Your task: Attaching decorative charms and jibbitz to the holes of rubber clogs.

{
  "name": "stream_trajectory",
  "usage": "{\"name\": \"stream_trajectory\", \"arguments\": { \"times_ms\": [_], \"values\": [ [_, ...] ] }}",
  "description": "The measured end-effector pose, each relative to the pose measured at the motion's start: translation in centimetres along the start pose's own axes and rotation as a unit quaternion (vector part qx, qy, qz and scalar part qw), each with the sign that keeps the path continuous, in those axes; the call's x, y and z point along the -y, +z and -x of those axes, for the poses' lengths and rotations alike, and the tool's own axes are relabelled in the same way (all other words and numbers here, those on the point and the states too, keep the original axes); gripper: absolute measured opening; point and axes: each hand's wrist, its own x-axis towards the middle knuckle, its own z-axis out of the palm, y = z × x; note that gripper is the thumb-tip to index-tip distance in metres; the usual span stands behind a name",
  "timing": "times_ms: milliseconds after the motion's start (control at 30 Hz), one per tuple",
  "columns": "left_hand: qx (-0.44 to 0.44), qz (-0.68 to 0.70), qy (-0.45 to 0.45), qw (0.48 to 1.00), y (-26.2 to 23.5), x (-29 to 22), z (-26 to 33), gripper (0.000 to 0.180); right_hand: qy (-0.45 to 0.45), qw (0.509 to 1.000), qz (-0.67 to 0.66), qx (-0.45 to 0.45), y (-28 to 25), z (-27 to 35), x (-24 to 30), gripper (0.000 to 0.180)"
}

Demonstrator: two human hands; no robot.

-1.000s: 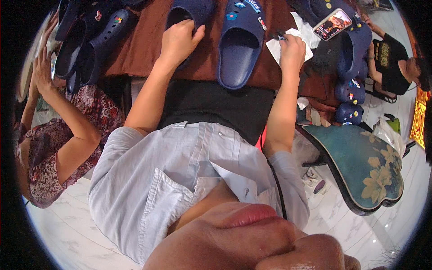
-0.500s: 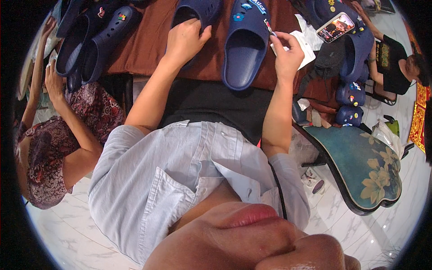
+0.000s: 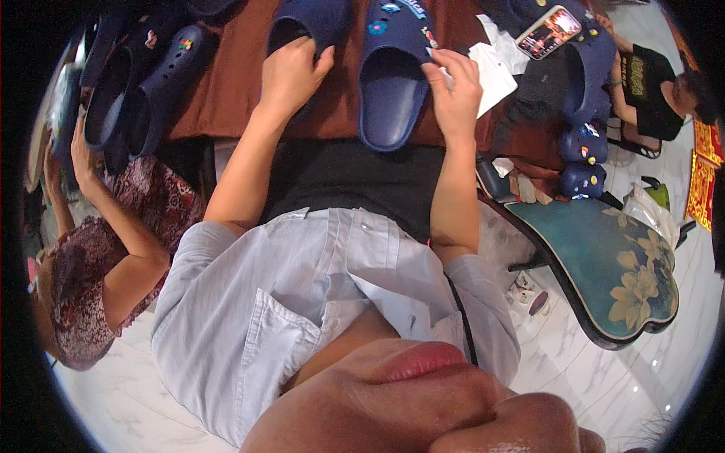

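Observation:
Two dark navy clogs lie on the brown cloth in front of me. My left hand point(image 3: 293, 78) is closed at the foot opening of the left clog point(image 3: 321, 19); its fingertips are hidden. Small charms, among them a blue flower point(image 3: 377, 28), decorate the right clog point(image 3: 390, 102), whose heel points toward me. At that clog's right edge, my right hand point(image 3: 456, 89) pinches with thumb and fingers just below a small charm point(image 3: 428, 35). Whatever sits between these fingertips is too small to make out. White paper or card point(image 3: 495, 81) lies behind the right hand.
More navy clogs crowd the brown cloth point(image 3: 215, 98) at left and right. A phone point(image 3: 549, 32) with a lit screen rests upper right. One person point(image 3: 91, 279) sits close on my left, another point(image 3: 657, 94) at far right. A floral-backed chair point(image 3: 596, 264) stands right.
The whole view has shifted slightly. My right fingers have come in closer over the clog's edge. My left hand stays at the left clog. The left neighbour's hands have moved a little.

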Motion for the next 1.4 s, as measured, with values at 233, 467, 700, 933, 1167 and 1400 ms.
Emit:
{"name": "stream_trajectory", "arguments": {
  "times_ms": [233,467,700,933,1167,1400],
  "values": [
    [0.011,-0.002,-0.011,1.000,-0.3,-0.3,0.0,0.038,-0.082,0.987,0.135,-0.038,1.5,0.0,1.5,0.032],
    [0.014,-0.007,-0.013,1.000,-0.3,-0.5,-0.1,0.038,-0.108,0.971,0.204,-0.060,2.7,-0.8,1.9,0.017],
    [0.014,-0.002,-0.009,1.000,-0.3,-0.2,-0.1,0.038,-0.089,0.977,0.188,-0.051,2.2,-0.5,2.1,0.020],
    [0.024,0.015,-0.020,0.999,-0.4,0.0,0.0,0.037,0.024,0.989,0.107,-0.102,-1.2,0.6,-2.1,0.020],
    [0.012,0.001,-0.009,1.000,-0.4,-0.1,-0.2,0.038,0.082,0.963,0.255,-0.009,-2.4,3.2,-6.1,0.019],
    [0.036,0.024,0.000,0.999,-1.5,-0.2,0.0,0.038,0.120,0.978,0.158,-0.057,-2.5,3.3,-5.4,0.015]
  ]
}}
